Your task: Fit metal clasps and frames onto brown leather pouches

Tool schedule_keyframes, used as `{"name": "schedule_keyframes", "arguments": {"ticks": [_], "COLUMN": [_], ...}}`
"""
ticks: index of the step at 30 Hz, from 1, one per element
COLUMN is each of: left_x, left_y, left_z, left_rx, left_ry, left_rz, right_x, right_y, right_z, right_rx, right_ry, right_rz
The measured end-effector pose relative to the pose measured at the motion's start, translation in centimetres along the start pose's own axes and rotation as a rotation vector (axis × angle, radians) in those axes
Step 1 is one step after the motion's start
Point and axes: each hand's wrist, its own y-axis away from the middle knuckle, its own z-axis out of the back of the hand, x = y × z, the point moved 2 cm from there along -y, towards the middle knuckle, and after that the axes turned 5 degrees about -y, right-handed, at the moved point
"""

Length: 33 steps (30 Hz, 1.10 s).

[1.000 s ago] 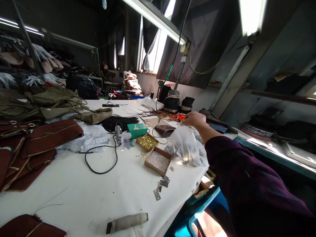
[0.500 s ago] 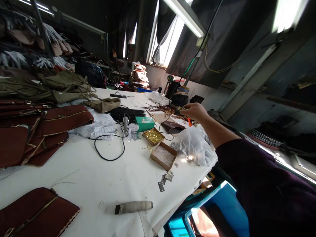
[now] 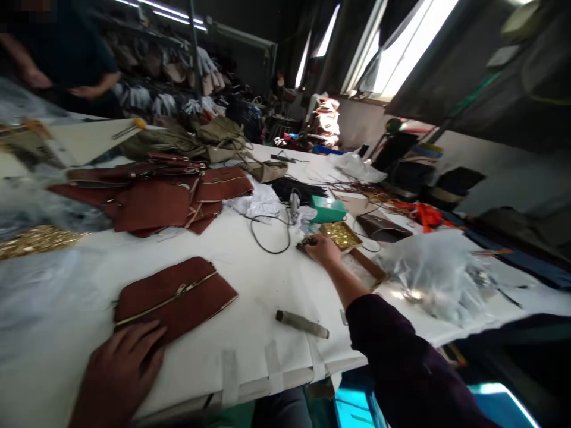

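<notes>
My left hand (image 3: pixel 120 368) lies open at the near left edge of a reddish-brown leather pouch (image 3: pixel 172 297), its fingertips on the leather. The pouch lies flat on the white table, with a gold zip across it. My right hand (image 3: pixel 325 251) is closed around small dark pieces (image 3: pixel 307 241), too blurred to name. It is held over the table just left of a box of gold-coloured metal bits (image 3: pixel 341 235). My forearm partly covers a second shallow box (image 3: pixel 363 267). Nearer to me lies a wrapped, stick-like handle (image 3: pixel 302 324).
Stacked reddish-brown leather pieces (image 3: pixel 154 205) and olive bags (image 3: pixel 220 134) lie at the left and back. A looped black cord (image 3: pixel 267 251), a green box (image 3: pixel 329 208) and a clear plastic bag (image 3: pixel 441 273) are around the boxes. Another person (image 3: pixel 66 59) stands at the far left.
My right hand has come back from the far right of the table to beside the boxes. My left hand has come into view at the pouch. The view has turned left.
</notes>
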Motion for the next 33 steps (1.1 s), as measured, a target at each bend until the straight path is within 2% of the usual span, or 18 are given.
{"name": "schedule_keyframes", "arguments": {"ticks": [3,8,15,18,21,25,30,33], "left_x": [0.3,-0.9,-2.6,-2.0,-0.3,1.5,0.6,-0.9], "left_y": [0.6,1.0,2.6,2.0,0.3,-2.5,-4.1,-4.1], "left_z": [0.6,2.3,4.7,5.6,6.1,6.3,7.5,8.1], "left_rx": [0.069,0.117,0.106,0.047,-0.020,-0.018,0.048,0.073], "left_ry": [-0.033,0.115,0.258,0.335,0.378,0.409,0.509,0.600], "left_rz": [-0.043,-0.095,-0.096,-0.060,-0.014,0.036,0.041,0.136], "right_x": [0.6,1.2,0.8,0.8,0.7,0.6,2.1,5.0], "right_y": [0.2,1.2,1.3,0.7,0.7,1.2,2.7,5.2], "right_z": [-0.6,-0.9,-2.3,-2.6,-2.3,-1.4,-0.4,-0.4], "right_rx": [0.047,0.021,-0.086,-0.121,-0.162,-0.213,-0.275,-0.199], "right_ry": [0.098,0.174,0.045,-0.058,-0.188,-0.415,-0.797,-1.041], "right_rz": [0.061,0.153,0.098,0.062,0.030,-0.039,-0.143,-0.140]}}
